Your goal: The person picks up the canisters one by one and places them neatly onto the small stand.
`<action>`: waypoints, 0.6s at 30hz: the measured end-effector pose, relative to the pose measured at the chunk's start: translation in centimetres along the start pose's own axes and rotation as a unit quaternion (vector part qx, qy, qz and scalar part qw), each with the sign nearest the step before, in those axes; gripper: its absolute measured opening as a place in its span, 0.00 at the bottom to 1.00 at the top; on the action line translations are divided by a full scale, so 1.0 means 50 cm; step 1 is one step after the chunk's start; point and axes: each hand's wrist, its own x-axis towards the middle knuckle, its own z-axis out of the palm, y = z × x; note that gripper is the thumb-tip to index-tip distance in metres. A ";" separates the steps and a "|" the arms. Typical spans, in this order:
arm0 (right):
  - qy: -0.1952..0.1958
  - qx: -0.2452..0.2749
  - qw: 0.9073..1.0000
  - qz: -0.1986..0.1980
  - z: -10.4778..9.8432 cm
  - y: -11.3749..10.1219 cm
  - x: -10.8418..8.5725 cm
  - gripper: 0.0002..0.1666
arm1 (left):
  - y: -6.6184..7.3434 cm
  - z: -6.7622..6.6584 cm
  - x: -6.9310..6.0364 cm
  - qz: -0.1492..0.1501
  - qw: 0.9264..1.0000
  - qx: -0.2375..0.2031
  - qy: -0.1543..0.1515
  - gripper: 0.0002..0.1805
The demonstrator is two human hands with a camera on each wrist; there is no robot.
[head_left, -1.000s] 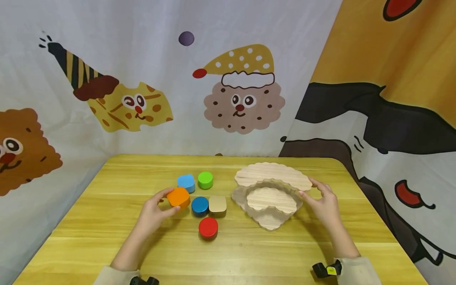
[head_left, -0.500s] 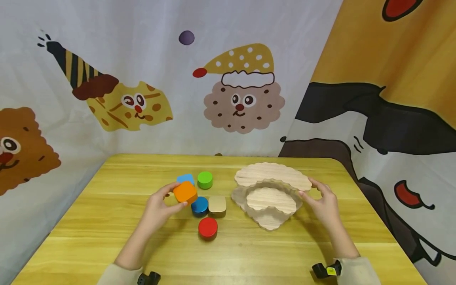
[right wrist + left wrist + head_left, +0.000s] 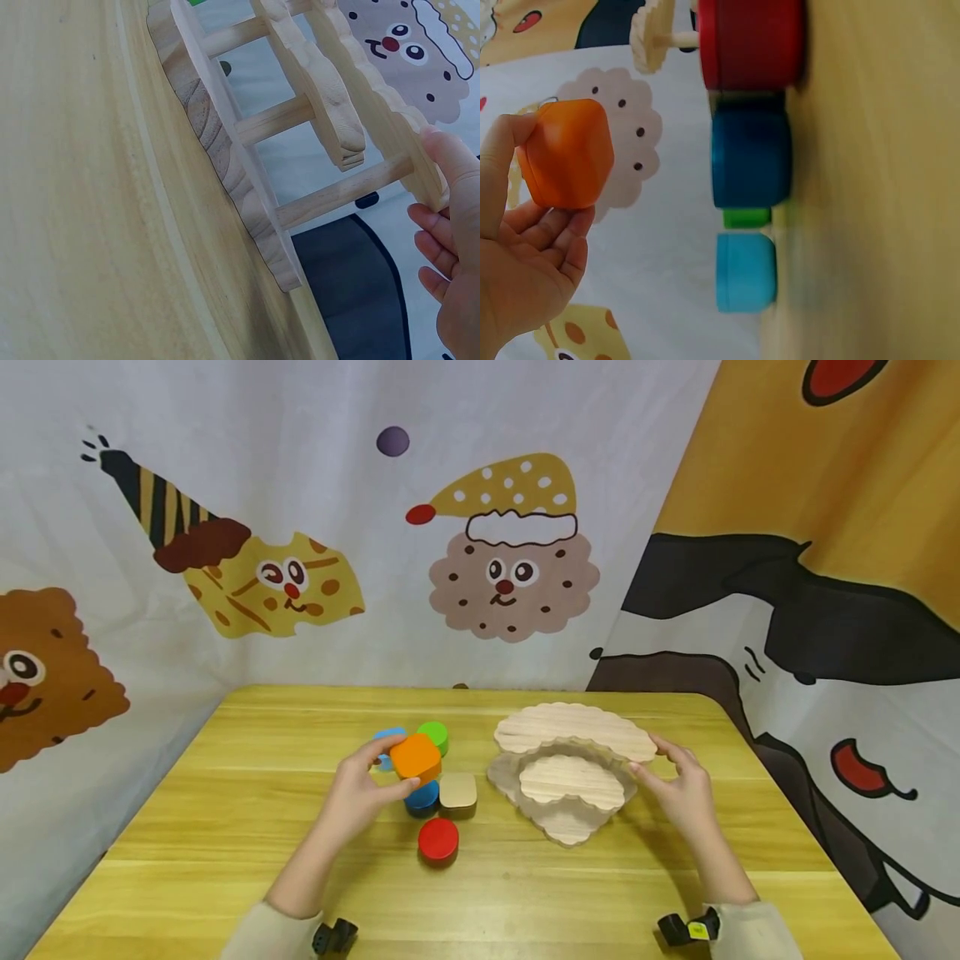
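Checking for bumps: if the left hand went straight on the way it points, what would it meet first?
Probably the green block, next in line past the orange block in the head view; but the left wrist view shows the orange one held higher, so it may pass over.

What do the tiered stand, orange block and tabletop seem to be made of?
The tiered stand looks like bare pale wood, matte, with grain lines on its tiers. The orange block is smooth with a soft sheen and shows no grain; plastic, painted wood or coated metal all fit. The tabletop looks like lightly glossy wood, with long streaks, though printed laminate is possible.
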 end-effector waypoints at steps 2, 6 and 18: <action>-0.003 0.001 1.000 0.003 0.000 -0.001 0.000 0.36 | 0.008 0.006 0.004 -0.002 1.000 -0.007 -0.002 0.33; -0.005 0.004 1.000 0.005 0.001 0.001 -0.001 0.36 | 0.022 0.017 0.013 0.003 1.000 -0.018 -0.008 0.33; -0.004 0.007 1.000 0.008 0.000 -0.003 0.001 0.36 | 0.066 0.062 0.039 0.034 0.999 -0.016 -0.020 0.32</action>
